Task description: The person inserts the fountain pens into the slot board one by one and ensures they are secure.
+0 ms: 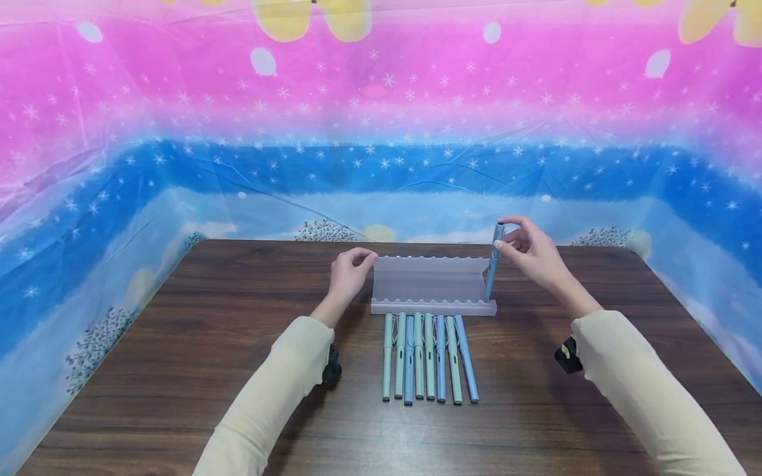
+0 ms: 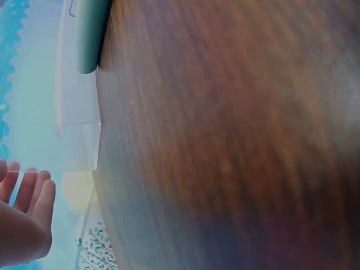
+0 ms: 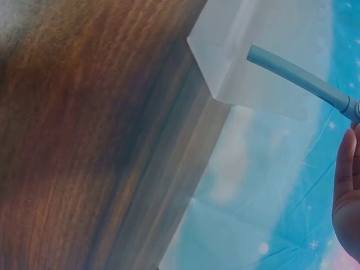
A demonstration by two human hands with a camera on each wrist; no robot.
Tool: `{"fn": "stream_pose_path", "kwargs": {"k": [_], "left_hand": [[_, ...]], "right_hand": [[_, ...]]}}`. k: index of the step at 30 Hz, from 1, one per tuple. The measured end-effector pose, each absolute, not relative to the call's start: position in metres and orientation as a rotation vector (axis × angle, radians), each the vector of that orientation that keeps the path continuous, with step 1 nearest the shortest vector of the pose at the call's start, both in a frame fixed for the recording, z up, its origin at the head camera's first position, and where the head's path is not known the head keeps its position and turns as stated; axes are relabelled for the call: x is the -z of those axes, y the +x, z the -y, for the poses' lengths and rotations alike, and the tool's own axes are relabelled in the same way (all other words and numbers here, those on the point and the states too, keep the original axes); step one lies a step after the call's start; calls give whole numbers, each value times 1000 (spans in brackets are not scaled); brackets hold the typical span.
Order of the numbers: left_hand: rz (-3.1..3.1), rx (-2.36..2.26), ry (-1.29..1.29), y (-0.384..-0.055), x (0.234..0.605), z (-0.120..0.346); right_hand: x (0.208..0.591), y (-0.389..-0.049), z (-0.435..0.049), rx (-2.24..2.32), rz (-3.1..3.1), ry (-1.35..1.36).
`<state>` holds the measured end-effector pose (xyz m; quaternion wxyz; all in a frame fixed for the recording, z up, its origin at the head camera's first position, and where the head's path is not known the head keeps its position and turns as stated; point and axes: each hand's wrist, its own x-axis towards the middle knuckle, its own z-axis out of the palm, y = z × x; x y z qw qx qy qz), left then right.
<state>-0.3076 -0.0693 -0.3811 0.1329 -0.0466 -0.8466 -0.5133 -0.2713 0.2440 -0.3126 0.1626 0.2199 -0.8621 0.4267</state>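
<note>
A translucent, scalloped pen rack (image 1: 428, 281) stands toward the back of the table. At its upper left corner my left hand (image 1: 350, 274) pinches the edge between thumb and fingers. My right hand (image 1: 532, 256) holds a blue pen (image 1: 491, 274) near its upper end, steeply upright at the rack's right end. In the right wrist view the lower end of that pen (image 3: 298, 77) overlaps the rack (image 3: 225, 39); whether they touch I cannot tell. In front of the rack, several green pens (image 1: 387, 363) and blue pens (image 1: 468, 363) lie side by side, clips toward the rack.
The dark wood table (image 1: 238, 311) has its back edge just behind the rack. A printed cloth (image 1: 381, 168) with snowflakes hangs around the back and sides. Black wrist devices (image 1: 569, 356) sit at both cream sleeves (image 1: 643, 383).
</note>
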Motion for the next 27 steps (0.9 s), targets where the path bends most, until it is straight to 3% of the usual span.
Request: {"fn": "stream_pose_path", "kwargs": {"k": [11, 27], "left_hand": [[2466, 1459, -125, -308, 381, 69], [2474, 1484, -107, -308, 381, 69]], "right_hand": [[347, -295, -257, -1168, 2472, 611], [351, -298, -257, -1261, 2592, 602]]}}
